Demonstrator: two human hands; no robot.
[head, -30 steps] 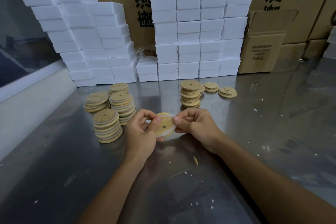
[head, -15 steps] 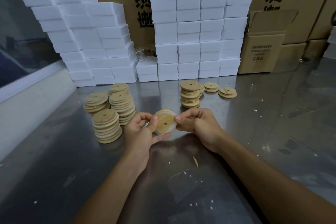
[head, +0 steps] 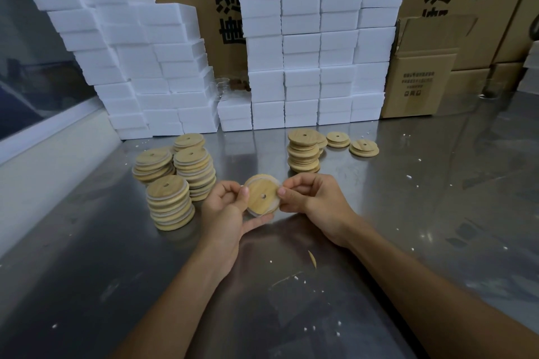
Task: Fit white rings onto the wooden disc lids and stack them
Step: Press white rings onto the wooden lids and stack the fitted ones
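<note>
The round wooden disc lid with a small centre hole (head: 263, 195) is held above the brushed metal table (head: 408, 213), between both hands and facing the camera. The left hand (head: 226, 210) pinches its left edge with the thumb on the face and the fingers supporting it from behind and below. The right hand (head: 316, 201) pinches the right edge between thumb and curled fingers.

Change over the last second: the translucent white ring (head: 256, 213) stood visibly off the disc, loose at the lower edge, and the disc was tilted. The ring now lies close around the rim, showing only as a thin pale band at the lower left, and the disc has been turned flatter toward the view.

Judgement: the fitting step for this lid is nearly or fully complete; whether the ring is seated at the back cannot be told. The likely next move is transfer to the ringed stacks at left (head: 170, 202), just beside the left hand. The bare lid stack (head: 304, 151) behind the hands indicates that more lids remain
</note>
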